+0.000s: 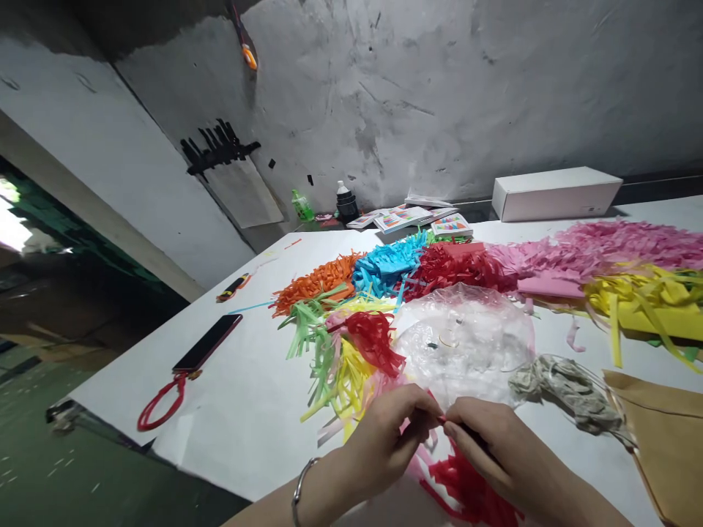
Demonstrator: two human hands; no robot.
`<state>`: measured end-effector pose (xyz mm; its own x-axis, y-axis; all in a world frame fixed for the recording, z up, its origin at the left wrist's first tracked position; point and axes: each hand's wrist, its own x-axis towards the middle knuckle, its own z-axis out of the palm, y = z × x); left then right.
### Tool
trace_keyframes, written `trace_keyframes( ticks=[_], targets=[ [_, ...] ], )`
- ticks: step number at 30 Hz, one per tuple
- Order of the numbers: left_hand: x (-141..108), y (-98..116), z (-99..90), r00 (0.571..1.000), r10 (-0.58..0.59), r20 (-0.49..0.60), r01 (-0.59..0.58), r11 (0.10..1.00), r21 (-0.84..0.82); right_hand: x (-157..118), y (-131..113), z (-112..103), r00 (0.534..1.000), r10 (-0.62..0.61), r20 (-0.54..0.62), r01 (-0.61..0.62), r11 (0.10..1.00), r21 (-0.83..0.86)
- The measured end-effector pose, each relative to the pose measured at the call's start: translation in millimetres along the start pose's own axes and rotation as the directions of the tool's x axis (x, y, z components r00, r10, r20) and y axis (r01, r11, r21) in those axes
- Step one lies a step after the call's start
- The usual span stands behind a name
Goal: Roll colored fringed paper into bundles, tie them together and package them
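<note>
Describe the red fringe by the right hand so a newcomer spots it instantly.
On the white table, find the right hand at the bottom of the picture. The red fringe shows partly hidden behind it. It's nearest the camera; the red tassel and broad red bunch lie farther back.

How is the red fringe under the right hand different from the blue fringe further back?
The red fringe is deep red; the blue fringe is bright sky blue. The right hand partly covers the red fringe, but no hand covers the blue fringe. The red fringe is near the camera; the blue fringe lies beside an orange pile. Both have thin strips.
</note>
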<state>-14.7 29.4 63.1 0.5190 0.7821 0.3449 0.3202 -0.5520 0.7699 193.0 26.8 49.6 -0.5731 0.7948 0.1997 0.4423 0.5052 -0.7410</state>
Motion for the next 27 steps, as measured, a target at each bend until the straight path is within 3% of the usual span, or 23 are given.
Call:
trace_keyframes(
  ticks=[7, 16, 21, 27],
  targets=[
    [0.3, -2.0, 0.9, 0.999, 0.012, 0.045, -0.016, 0.997, 0.081, -0.7, 3.1, 1.6, 0.994, -0.109, -0.029, 0.108, 0.993, -0.045],
    [-2.2, -4.9, 0.1, 0.997, -0.018, 0.075, 0.015, 0.999, 0.047, -1.4, 6.9, 7.1, 0.998, -0.069, -0.004, 0.069, 0.997, -0.022],
    [-3.0, -6.1, -0.1, 0.997, -0.025, 0.073, 0.021, 0.998, 0.062, -0.5, 6.4, 3.4, 1.0, 0.012, 0.02, -0.012, 1.0, 0.01],
    [-2.6, -9.5, 3.2, 0.997, 0.004, 0.078, -0.009, 0.998, 0.057, 1.1, 4.6, 3.6, 1.0, -0.007, 0.013, 0.007, 1.0, -0.012]
  ],
)
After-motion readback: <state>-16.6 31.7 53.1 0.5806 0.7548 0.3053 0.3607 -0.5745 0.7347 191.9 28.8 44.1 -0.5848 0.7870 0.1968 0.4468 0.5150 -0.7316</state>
